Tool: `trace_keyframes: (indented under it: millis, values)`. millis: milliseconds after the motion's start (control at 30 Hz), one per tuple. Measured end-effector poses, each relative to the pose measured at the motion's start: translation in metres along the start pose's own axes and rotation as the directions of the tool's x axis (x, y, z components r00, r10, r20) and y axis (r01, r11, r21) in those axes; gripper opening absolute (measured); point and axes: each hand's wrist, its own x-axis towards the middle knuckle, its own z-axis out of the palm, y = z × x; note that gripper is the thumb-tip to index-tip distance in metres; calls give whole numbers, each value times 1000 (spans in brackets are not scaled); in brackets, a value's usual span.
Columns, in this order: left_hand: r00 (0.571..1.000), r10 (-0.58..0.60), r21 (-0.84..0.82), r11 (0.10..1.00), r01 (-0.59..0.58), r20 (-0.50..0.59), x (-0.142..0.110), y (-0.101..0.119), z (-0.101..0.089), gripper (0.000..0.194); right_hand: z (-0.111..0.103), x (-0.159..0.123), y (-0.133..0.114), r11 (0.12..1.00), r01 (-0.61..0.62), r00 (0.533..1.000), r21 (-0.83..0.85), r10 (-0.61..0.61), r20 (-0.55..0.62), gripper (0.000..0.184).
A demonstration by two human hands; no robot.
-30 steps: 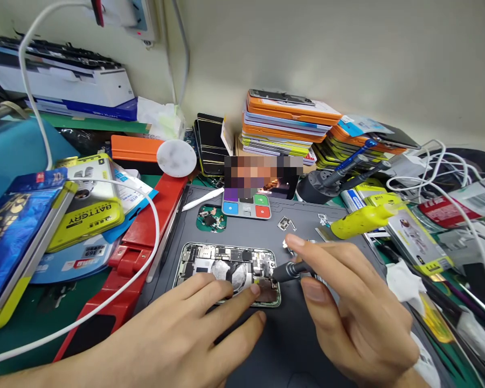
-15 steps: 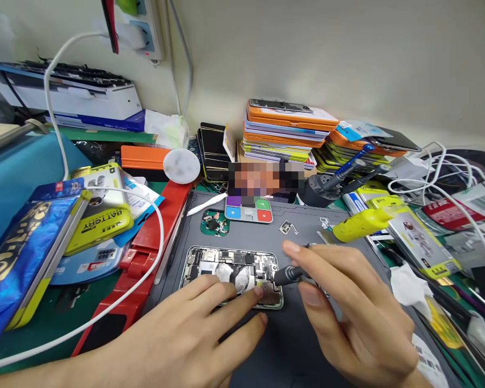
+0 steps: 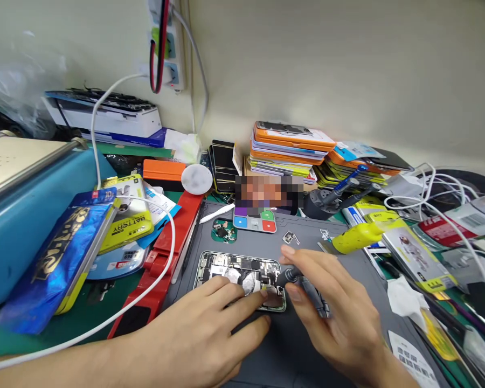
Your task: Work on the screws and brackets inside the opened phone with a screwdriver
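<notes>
An opened smartphone (image 3: 226, 261) lies on the dark grey mat (image 3: 262, 345), its circuit boards and inner parts exposed. Across its near edge rests my left hand (image 3: 202, 328), fingers stretched out and spread, with a fingertip near the right end. My right hand (image 3: 339, 307) pinches a dark grey screwdriver (image 3: 291, 276) between thumb and fingers. The tool slants down to the phone's right end; its tip is too small to make out. Behind the phone lie a small green circuit board (image 3: 223, 230) and small metal parts (image 3: 290, 237).
A red tool (image 3: 165, 248) with a white disc (image 3: 196, 179) and a white cable (image 3: 161, 275) lie at left, beside battery packs (image 3: 127, 231). Stacked orange boxes (image 3: 291, 143) stand behind. On the right are a screwdriver holder (image 3: 321, 203) and a yellow-handled brush (image 3: 358, 235).
The camera has turned left and slightly up, so the scene sits further right and lower. More of the screwdriver's body shows below my right fingers. My left hand stays on the phone.
</notes>
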Motion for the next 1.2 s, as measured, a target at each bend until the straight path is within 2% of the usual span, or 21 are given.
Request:
trace_keyframes:
  millis: [167,300,367,467,533,633,767,900,967,1033,1133,1200]
  values:
    - [995,17,26,1000,-15,-101,-3,0,9,29,10,-3,-1,998,-56,998,23,57,-41,62]
    - [994,33,39,999,-29,-104,-4,0,13,30,14,-5,0,992,-129,987,0,128,-92,56]
    - [995,32,39,999,-28,-99,-3,0,10,30,9,-3,3,982,-190,972,-26,184,-144,53]
    - [996,40,28,999,-38,-76,-2,1,2,29,-11,6,11,929,-356,912,-100,323,-251,53]
    - [998,52,4,999,-52,-47,-2,1,-2,31,-29,11,15,881,-441,891,-174,407,-201,46]
    - [999,48,-20,999,-49,-19,-3,2,-3,43,-47,8,14,836,-447,884,-318,467,-14,29]
    - [999,10,-12,1000,-10,-51,-4,2,3,50,-47,-13,9,787,-394,869,-475,488,87,32]
    - [995,-5,-4,1000,5,-99,-4,2,8,49,-44,-30,7,777,-319,890,-543,443,111,38]
    - [994,11,-5,1000,-12,-112,-4,3,8,47,-51,-40,-1,784,-284,907,-552,406,111,39]
    - [993,29,-3,1000,-30,-118,-5,4,7,46,-61,-58,-20,795,-257,928,-550,362,90,39]
    - [991,28,13,1000,-26,-133,-6,6,7,43,-73,-103,-61,817,-231,958,-528,286,24,38]
    - [989,10,33,999,-5,-149,-7,7,8,41,-73,-139,-87,873,-235,966,-427,258,-5,34]
